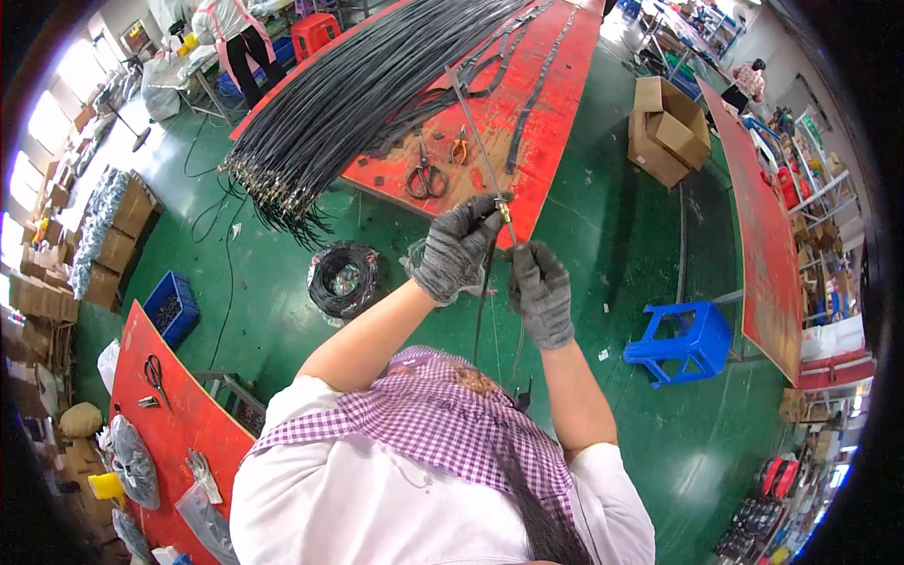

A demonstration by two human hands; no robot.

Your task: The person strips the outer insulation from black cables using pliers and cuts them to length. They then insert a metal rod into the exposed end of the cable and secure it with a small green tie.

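Both my hands wear grey knit gloves and meet near the front edge of the red table point(541, 179). My left hand point(457, 250) is closed round a thin black cable beside a brass fitting point(505, 211). A long, thin grey rod-like piece point(478, 141) runs from this fitting up over the table. Just below, my right hand point(541, 292) pinches the lower end of that piece, its fingers partly hiding it. Dark strands hang beneath my hands. Scissors point(427, 179) with black handles and orange-handled pliers point(459, 149) lie on the table beyond my left hand.
A big bundle of black cables point(348, 104) with brass-coloured ends overhangs the table. A wrapped black coil point(344, 280) lies on the green floor. A blue stool point(683, 344) and an open cardboard box point(669, 132) stand right. Another person point(231, 33) stands far left.
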